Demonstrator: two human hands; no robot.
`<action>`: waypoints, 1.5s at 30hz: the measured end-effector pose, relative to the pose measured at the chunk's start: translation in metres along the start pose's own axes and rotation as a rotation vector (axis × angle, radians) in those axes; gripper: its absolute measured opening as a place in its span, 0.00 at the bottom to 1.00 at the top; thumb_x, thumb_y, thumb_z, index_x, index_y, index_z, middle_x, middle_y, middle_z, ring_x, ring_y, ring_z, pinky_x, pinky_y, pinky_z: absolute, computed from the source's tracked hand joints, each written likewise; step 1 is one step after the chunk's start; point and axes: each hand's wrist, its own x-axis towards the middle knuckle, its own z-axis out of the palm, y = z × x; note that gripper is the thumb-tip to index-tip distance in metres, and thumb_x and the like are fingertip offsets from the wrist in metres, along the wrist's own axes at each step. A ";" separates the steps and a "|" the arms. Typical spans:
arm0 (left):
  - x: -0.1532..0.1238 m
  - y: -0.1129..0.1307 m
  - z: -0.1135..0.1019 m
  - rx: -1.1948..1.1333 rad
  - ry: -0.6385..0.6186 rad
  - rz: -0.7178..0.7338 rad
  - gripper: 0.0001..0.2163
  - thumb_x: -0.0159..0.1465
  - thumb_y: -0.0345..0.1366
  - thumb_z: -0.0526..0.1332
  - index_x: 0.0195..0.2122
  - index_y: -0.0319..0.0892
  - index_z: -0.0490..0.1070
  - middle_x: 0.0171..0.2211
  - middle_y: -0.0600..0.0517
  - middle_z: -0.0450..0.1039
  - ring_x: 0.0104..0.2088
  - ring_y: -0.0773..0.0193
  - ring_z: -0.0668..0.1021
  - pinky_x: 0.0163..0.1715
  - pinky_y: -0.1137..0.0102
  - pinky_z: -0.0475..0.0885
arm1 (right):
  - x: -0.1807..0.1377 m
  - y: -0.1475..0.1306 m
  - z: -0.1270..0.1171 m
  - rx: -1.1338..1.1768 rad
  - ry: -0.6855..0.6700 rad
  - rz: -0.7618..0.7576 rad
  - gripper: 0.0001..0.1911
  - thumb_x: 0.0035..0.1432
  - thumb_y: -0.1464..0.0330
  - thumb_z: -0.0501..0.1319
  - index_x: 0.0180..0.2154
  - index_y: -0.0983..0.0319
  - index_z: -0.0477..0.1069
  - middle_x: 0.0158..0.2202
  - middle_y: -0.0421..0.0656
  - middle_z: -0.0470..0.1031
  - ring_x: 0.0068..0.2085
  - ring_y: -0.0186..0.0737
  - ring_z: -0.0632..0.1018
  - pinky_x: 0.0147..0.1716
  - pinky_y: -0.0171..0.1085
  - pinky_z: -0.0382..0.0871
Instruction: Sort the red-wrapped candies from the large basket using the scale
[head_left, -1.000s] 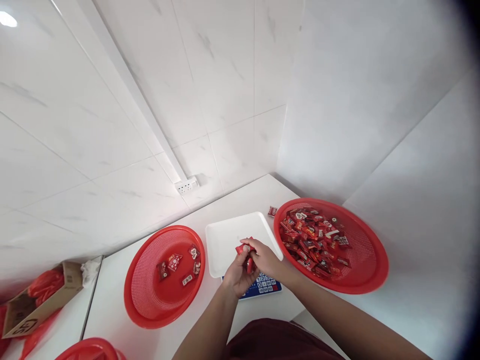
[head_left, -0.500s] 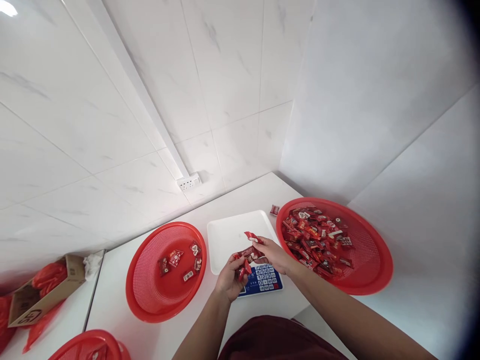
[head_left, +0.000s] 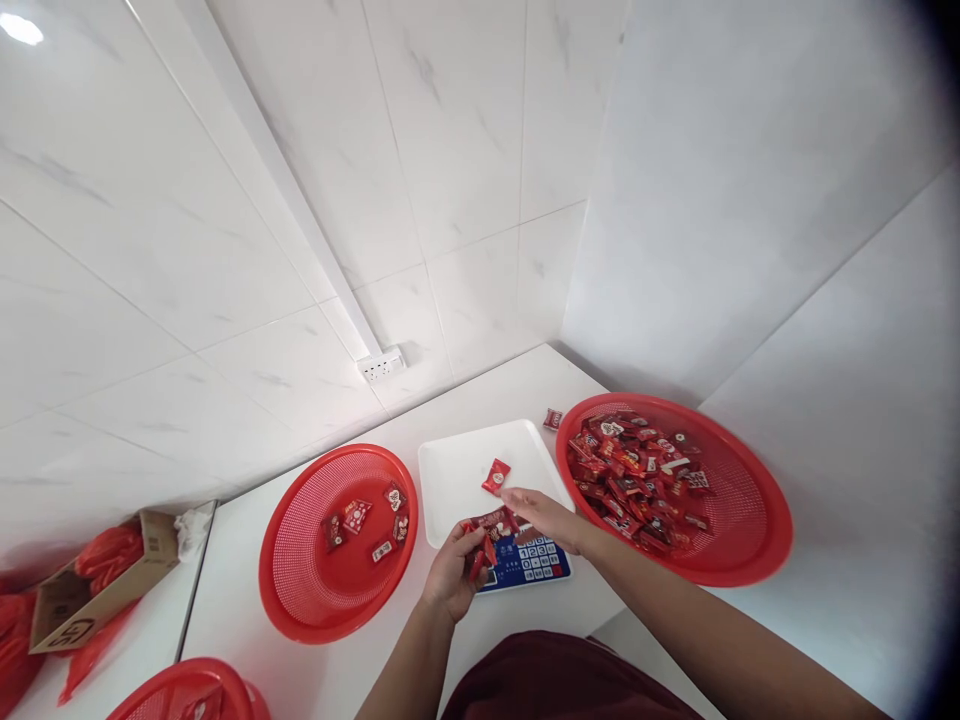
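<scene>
My left hand (head_left: 452, 572) is closed on a few red candy packets (head_left: 484, 532) just in front of the white scale tray (head_left: 465, 470). My right hand (head_left: 546, 516) reaches in from the right, fingers pinching at those same packets. One red candy packet (head_left: 496, 476) lies alone on the tray, just beyond my right fingertips. The scale's blue keypad (head_left: 534, 565) shows under my hands. A red basket (head_left: 750, 505) on the right is full of red candy packets. Another red basket (head_left: 300, 590) on the left holds several packets.
A stray packet (head_left: 553, 419) lies on the white table between tray and right basket. A cardboard box (head_left: 97, 580) with red bags sits at far left; a third red basket rim (head_left: 187, 695) shows bottom left. A wall socket (head_left: 380, 364) is behind. White tiled walls enclose the corner.
My hands have parted slightly. A red packet that my right hand held over the tray now lies on the tray, and my left hand has dropped a little with its packets.
</scene>
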 end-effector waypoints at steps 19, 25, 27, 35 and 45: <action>-0.002 -0.009 -0.001 -0.004 -0.010 0.021 0.16 0.52 0.28 0.64 0.42 0.43 0.67 0.30 0.53 0.73 0.26 0.70 0.75 0.29 0.73 0.73 | -0.011 0.019 -0.004 -0.254 0.401 -0.113 0.25 0.50 0.64 0.61 0.51 0.60 0.66 0.52 0.48 0.68 0.40 0.40 0.74 0.42 0.42 0.70; -0.014 -0.005 0.011 -0.063 -0.164 -0.006 0.22 0.50 0.23 0.61 0.47 0.43 0.67 0.40 0.49 0.74 0.38 0.65 0.77 0.41 0.67 0.73 | -0.031 0.014 0.011 -0.090 0.095 -0.090 0.16 0.51 0.60 0.60 0.40 0.62 0.71 0.37 0.44 0.75 0.36 0.38 0.75 0.33 0.36 0.71; -0.016 -0.004 0.013 -0.066 -0.209 -0.009 0.24 0.50 0.21 0.60 0.49 0.43 0.66 0.42 0.49 0.73 0.40 0.64 0.77 0.43 0.67 0.73 | -0.032 0.014 0.011 -0.081 0.116 -0.107 0.14 0.50 0.61 0.61 0.36 0.63 0.71 0.31 0.41 0.74 0.29 0.34 0.74 0.30 0.35 0.70; -0.014 -0.005 0.022 -0.057 -0.244 0.007 0.24 0.51 0.22 0.60 0.49 0.44 0.66 0.43 0.50 0.73 0.42 0.64 0.75 0.46 0.68 0.71 | -0.043 0.011 0.008 0.191 0.118 -0.015 0.18 0.49 0.57 0.62 0.40 0.60 0.69 0.38 0.42 0.73 0.36 0.36 0.75 0.30 0.35 0.72; -0.016 -0.003 0.030 -0.023 -0.341 -0.013 0.25 0.52 0.25 0.60 0.52 0.44 0.62 0.43 0.48 0.72 0.42 0.61 0.76 0.44 0.65 0.72 | -0.051 0.013 0.008 0.185 0.007 -0.075 0.30 0.44 0.59 0.67 0.49 0.60 0.66 0.37 0.42 0.76 0.34 0.36 0.76 0.36 0.39 0.71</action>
